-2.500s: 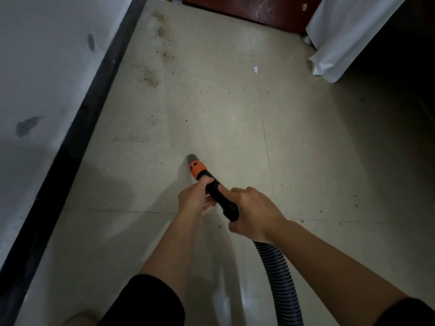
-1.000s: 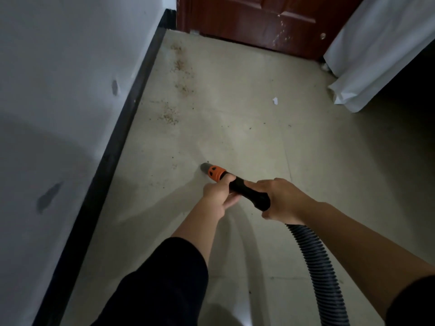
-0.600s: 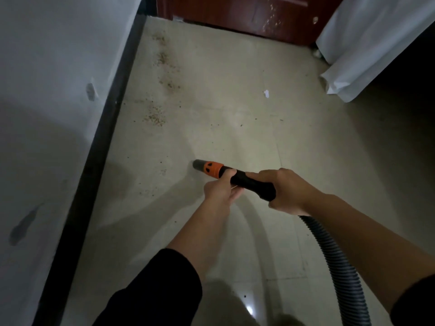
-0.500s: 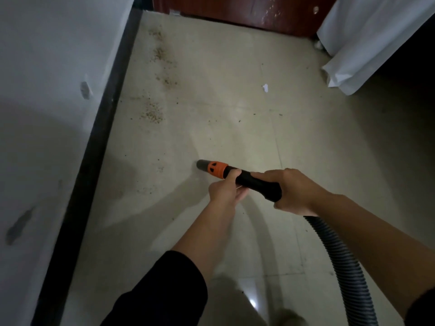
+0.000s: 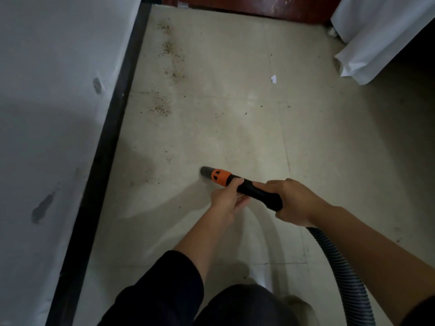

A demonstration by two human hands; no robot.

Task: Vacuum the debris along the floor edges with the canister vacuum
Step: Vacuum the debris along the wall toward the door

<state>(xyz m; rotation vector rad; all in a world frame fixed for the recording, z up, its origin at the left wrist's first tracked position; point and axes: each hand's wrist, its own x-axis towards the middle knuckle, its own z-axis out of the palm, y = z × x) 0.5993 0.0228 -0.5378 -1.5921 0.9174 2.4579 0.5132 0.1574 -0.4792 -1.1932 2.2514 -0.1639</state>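
The vacuum nozzle (image 5: 219, 176) has a grey tip, an orange collar and a black handle, and points left towards the wall. My left hand (image 5: 227, 198) grips the handle just behind the orange collar. Further back, my right hand (image 5: 293, 202) grips the black handle where the ribbed grey hose (image 5: 341, 267) joins it. Patches of brown debris (image 5: 161, 107) lie along the floor near the black baseboard (image 5: 110, 142), ahead of the nozzle. A few scattered specks (image 5: 168, 160) lie just beyond the tip.
A white wall (image 5: 47, 114) runs along the left. A dark red door (image 5: 259, 5) closes the far end. White fabric (image 5: 376, 36) hangs at the upper right. A small white scrap (image 5: 273, 79) lies on the tile. My knee (image 5: 235, 307) shows at the bottom.
The nozzle has swung from pointing forward to pointing left towards the baseboard. Both hands keep the same grip. The view has shifted closer to the wall.
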